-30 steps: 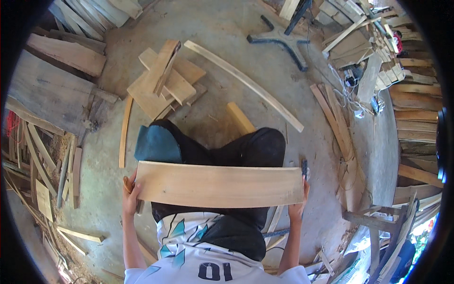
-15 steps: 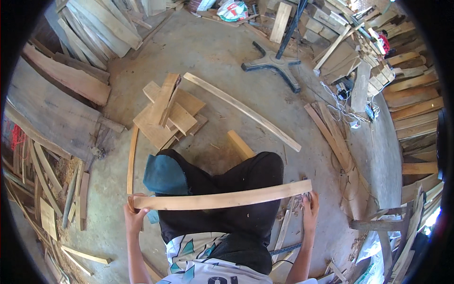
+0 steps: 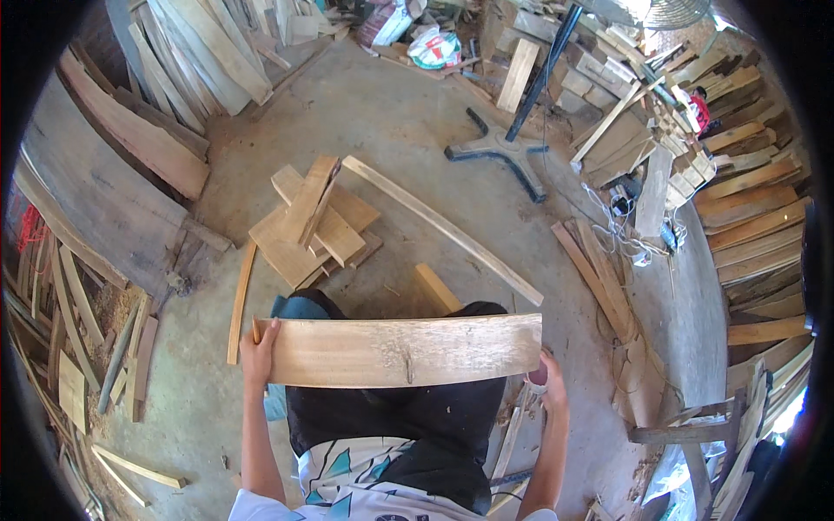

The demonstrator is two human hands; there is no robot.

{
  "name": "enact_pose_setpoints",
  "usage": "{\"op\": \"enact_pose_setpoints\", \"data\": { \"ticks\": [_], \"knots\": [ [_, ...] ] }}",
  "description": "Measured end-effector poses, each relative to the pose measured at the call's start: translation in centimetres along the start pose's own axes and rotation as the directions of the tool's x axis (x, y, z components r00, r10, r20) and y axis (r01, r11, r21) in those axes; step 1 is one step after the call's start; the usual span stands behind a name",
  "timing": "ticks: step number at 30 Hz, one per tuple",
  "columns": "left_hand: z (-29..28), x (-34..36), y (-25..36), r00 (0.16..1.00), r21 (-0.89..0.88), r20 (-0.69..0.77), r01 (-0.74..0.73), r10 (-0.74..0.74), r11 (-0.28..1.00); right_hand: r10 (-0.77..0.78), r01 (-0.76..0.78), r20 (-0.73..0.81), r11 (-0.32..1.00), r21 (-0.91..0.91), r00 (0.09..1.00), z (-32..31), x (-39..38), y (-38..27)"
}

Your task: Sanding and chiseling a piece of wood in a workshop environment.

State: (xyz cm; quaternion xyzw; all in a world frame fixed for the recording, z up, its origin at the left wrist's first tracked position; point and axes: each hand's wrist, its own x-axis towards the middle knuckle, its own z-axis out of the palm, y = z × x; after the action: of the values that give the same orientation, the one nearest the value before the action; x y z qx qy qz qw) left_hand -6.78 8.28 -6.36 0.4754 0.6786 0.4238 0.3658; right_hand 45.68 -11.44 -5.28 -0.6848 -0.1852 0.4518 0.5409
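A pale board point(image 3: 347, 352) with whitish mottled patches and a short dark mark spans my lap, broad face up, over black trousers with blue-green cloth point(image 3: 287, 306) at one knee. My left hand point(image 3: 259, 352) is closed on its left end, thumb along the face, with a thin orange-brown item beside the fingers. My right hand point(image 3: 549, 386) is curled at the lower right corner of the board, some fingertips hidden; a small reddish, metallic item shows in that hand, too unclear to name.
Stacked offcuts point(image 3: 291, 252) and a long batten point(image 3: 443, 230) lie ahead on the concrete floor point(image 3: 304, 122). A metal stand point(image 3: 499, 148) is farther off. Leaning planks point(image 3: 191, 52) and piles of wood point(image 3: 756, 260) line both sides, with tangled cables point(image 3: 617, 221) at right.
The board has turned over, passing through edge-on to show its other, mottled face. My right hand has shifted to its lower corner. The view has tilted, showing more of the floor ahead.
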Motion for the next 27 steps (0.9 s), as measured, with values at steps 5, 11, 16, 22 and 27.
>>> {"op": "enact_pose_setpoints", "data": {
  "ticks": [5, 11, 16, 22, 27],
  "knots": [
    [-2.7, -0.7, 2.2, 0.971, 0.198, 0.115, 0.186, -0.211, 0.962, 0.155, -0.155, 0.026, 0.988, 0.005, 0.988, -3.5, -5.5, 1.5],
    [-1.5, -2.6, -0.7, 0.981, 0.438, -0.006, 0.178, -0.195, 0.881, 0.183, -0.183, -0.068, 0.983, 0.008, 0.981, -1.8, -7.7, 0.2],
    [-1.6, -2.6, -1.0, 0.986, 0.483, 0.002, 0.145, -0.167, 0.864, -0.408, 0.168, -0.180, 0.682, -0.712, 0.895, 2.9, -7.2, -3.0],
    [-1.6, -3.0, -1.0, 0.993, 0.497, -0.016, 0.107, -0.114, 0.861, -0.558, 0.572, 0.366, 0.251, -0.781, 0.745, 12.2, -6.9, -4.4],
    [-1.4, -3.1, -0.5, 0.995, 0.445, 0.010, 0.084, -0.099, 0.892, -0.337, 0.828, 0.765, 0.101, -0.551, 0.549, 17.9, -7.3, -3.3]
  ]
}}
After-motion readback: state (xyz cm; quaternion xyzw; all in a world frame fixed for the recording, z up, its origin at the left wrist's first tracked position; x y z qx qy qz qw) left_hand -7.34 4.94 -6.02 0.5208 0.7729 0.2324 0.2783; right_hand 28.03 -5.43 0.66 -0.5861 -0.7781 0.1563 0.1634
